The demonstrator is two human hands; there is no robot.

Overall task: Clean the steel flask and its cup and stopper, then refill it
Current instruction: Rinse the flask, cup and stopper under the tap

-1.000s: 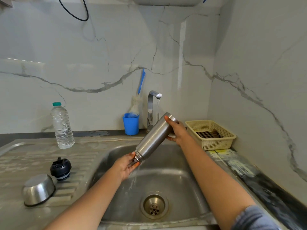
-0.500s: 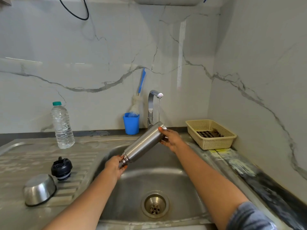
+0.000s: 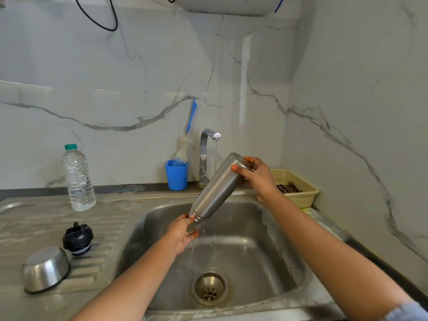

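Two parts of the flask lie well to the left of the left hand (image 3: 183, 235) on the ribbed draining board (image 3: 102, 260): the steel cup (image 3: 46, 268), tipped with its mouth down, and just beside it the black stopper (image 3: 78, 238), standing upright. Farther back on that side a capped plastic water bottle (image 3: 78, 179) stands, seemingly meant for the refill.

The left hand is held loosely open under the neck, palm cupped and fingertips touching the rim, so nothing is gripped by it. The steel flask (image 3: 217, 188) is tilted mouth-down over the sink basin (image 3: 266, 251), and rinse water is seen dribbling from its mouth past that hand toward the drain (image 3: 210, 288). The raised base end is grasped by the right hand (image 3: 257, 174), up and to the right of the left hand, with the fingers wrapped round the base.

The step in hand is judged to be the emptying of rinse water. It would be done well if the base were kept firmly clamped, since wet steel is likely slippery, and the mouth kept over the basin until the dribble stops. The left hand is best left as a guide at the neck, not a plug.

A thin stream is seen falling from the tap (image 3: 208, 149) behind the flask. Beyond the right hand a cream plastic basket (image 3: 298, 193) sits in the corner.
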